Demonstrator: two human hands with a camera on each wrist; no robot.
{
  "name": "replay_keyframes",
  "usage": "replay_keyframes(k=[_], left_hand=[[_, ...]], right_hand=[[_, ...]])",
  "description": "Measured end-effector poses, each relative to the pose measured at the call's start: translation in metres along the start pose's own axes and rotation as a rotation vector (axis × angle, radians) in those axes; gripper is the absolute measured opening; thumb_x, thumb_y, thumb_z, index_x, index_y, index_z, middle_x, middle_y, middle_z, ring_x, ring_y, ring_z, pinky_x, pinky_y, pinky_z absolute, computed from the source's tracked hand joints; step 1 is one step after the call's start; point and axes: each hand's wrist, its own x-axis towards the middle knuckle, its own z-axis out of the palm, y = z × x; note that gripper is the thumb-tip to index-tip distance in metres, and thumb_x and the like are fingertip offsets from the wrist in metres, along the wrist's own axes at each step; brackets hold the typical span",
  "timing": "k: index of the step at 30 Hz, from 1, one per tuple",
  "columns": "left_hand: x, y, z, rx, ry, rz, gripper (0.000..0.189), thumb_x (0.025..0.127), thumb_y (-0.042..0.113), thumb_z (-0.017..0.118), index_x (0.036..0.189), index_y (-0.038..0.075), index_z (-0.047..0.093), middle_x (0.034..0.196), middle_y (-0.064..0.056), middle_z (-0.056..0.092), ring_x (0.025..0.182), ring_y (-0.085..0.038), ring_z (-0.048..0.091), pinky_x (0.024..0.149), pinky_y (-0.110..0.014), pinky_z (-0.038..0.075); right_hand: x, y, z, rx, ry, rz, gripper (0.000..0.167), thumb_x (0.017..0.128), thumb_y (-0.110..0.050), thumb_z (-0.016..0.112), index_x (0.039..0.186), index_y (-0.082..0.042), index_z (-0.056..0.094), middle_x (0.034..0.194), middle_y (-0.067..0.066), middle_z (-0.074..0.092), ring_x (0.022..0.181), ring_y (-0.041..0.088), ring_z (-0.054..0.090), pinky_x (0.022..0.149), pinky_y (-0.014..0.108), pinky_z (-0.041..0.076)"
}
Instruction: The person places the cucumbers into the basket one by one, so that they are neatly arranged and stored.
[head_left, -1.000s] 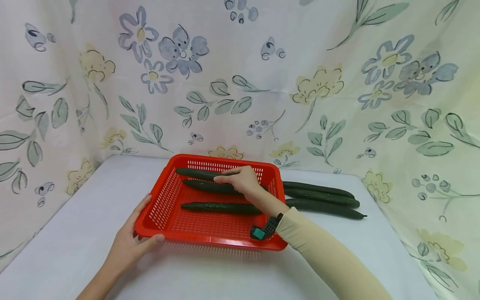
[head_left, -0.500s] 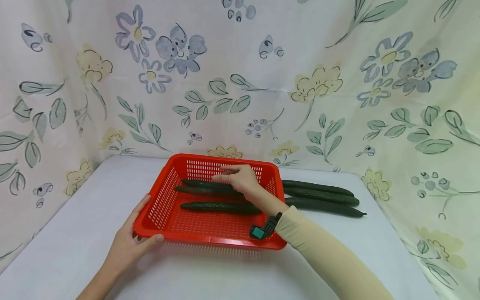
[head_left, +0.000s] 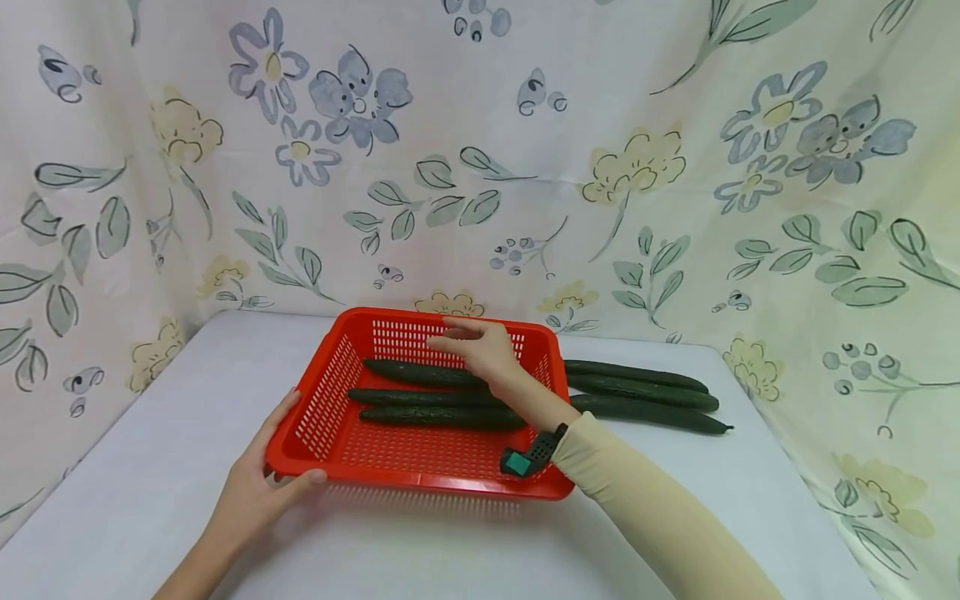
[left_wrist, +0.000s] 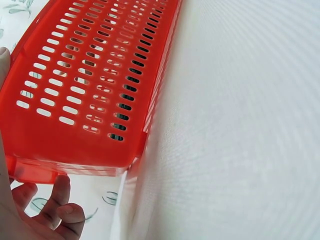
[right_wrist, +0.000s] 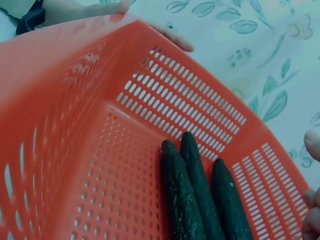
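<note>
In the head view a red plastic basket (head_left: 420, 481) with slotted walls stands on the table. My left hand (head_left: 258, 475) grips its near left corner, thumb over the front rim; the left wrist view shows curled fingertips (left_wrist: 62, 210) below the rim. Three dark green cucumbers lie lengthwise inside: a rear cucumber (head_left: 420, 374), a middle cucumber (head_left: 420, 397) and a front cucumber (head_left: 435, 416), the latter two close together. Above the rear one hovers my right hand (head_left: 486, 354), fingers loosely extended and holding nothing. My right hand and forearm hide the cucumbers' right ends.
Right of the basket, three more cucumbers (head_left: 648, 392) lie side by side on the white tabletop (head_left: 165, 433). Behind the table hangs a floral curtain (head_left: 525, 208). The basket's raised wall (right_wrist: 195, 75) surrounds the cucumbers inside.
The cucumber that was at the back under my right hand has moved forward, over another, to the middle place. My right hand has let go and lifted slightly. My left hand stays on the basket.
</note>
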Motion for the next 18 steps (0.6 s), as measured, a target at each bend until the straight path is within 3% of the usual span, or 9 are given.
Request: replay_keyframes(k=[3,7,10,18], left_hand=[[0.000,0.000,-0.001,0.003,-0.001,-0.008,0.106,0.088,0.020,0.087,0.169,0.041,0.022,0.173,0.011,0.029,0.122,0.020,0.040,0.088,-0.013,0.050],[-0.001,0.001,-0.003,0.006,-0.008,-0.015,0.106,0.089,0.021,0.087,0.169,0.041,0.021,0.173,0.007,0.029,0.122,0.020,0.040,0.088,-0.014,0.050],[-0.001,0.001,-0.004,0.000,-0.009,-0.011,0.106,0.089,0.020,0.087,0.169,0.040,0.021,0.174,0.003,0.029,0.122,0.020,0.040,0.088,-0.012,0.049],[0.001,0.000,0.001,0.004,-0.004,-0.009,0.106,0.089,0.020,0.087,0.169,0.040,0.021,0.173,0.008,0.028,0.123,0.021,0.039,0.090,-0.010,0.047]], right_hand=[[-0.002,-0.003,-0.002,0.036,-0.030,0.010,0.050,0.088,-0.031,0.089,0.135,-0.021,0.075,0.121,0.005,0.077,0.075,0.023,0.054,0.058,0.029,0.039],[-0.008,-0.008,-0.009,0.076,-0.098,0.039,0.052,0.089,-0.034,0.088,0.137,-0.022,0.074,0.114,0.000,0.077,0.052,0.014,0.030,0.055,0.032,0.025],[-0.014,-0.012,-0.016,0.061,-0.127,0.034,0.054,0.089,-0.037,0.088,0.138,-0.023,0.073,0.100,-0.002,0.071,0.050,0.014,0.023,0.054,0.032,0.023],[-0.028,-0.018,-0.043,0.009,-0.125,0.027,0.054,0.087,-0.041,0.089,0.136,-0.024,0.075,0.101,-0.008,0.073,0.051,0.015,0.024,0.051,0.029,0.027]])
